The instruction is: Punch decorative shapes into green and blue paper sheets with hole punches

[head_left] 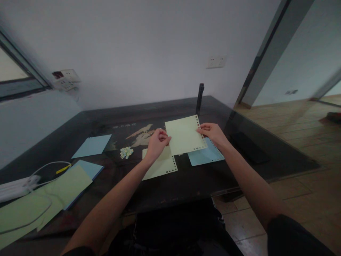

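Pale green sheet held up over the bench, between left grip and right grip.
Left of the left grip, small pieces are heaped, apparently to leave the sheets room. Left grip: fingers together, plain edge pinched. Below both, lower green sheet and blue sheet are laid flat. Right grip: holed edge clamped, thumb in front; opposite edges are held, likely for steadiness.

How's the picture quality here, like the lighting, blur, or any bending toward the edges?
Head view: dim overall, darkest around the black, flat tabletop, while the raised pale-green square paper sheet stands out brighter; head view: soft and hazy, the white rectangular wall socket plate lacking crisp detail; head view: the dark, narrow wall strip leans strongly, perhaps from wide-angle distortion.
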A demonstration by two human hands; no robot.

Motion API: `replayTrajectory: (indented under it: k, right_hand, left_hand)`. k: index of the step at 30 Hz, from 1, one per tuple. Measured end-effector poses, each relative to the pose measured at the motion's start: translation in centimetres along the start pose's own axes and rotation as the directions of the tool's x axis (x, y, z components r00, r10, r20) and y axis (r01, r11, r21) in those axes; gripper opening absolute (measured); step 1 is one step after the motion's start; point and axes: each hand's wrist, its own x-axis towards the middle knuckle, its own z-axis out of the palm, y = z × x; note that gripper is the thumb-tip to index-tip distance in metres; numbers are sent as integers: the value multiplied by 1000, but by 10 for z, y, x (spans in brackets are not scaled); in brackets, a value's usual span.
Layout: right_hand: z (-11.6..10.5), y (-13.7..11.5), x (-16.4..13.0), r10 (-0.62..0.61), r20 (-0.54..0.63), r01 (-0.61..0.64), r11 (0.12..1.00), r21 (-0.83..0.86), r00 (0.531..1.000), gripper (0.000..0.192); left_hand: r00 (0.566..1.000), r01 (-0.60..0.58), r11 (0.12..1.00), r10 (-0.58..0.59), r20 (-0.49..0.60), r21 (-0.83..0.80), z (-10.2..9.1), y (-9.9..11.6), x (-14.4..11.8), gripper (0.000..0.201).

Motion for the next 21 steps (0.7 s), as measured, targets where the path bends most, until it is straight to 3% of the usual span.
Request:
replayTrajectory:
  k: [4, 9, 14, 21]
  right_hand:
    - [-36, 16, -7, 59, -63, -65, 993, -99, 996, 23]
    - [-57, 44, -22, 110, -82, -126, 966, -225, 991, 23]
    - [-60, 57, -27, 85, -83, -111, 912, -394, 993, 23]
    - [-57, 53, -26, 79, -72, -106, 800, -590, 994, 19]
  left_hand:
    - [994, -69, 970, 45, 103, 235, 38, 0, 6, 15]
    - [978, -17, 907, -72, 195, 421, 71, -16, 2, 14]
    - [971, -45, 805, -102, 214, 592, 80, -20, 1, 13]
    - [964, -87, 709, -116, 238, 700, 83, -19, -3, 10]
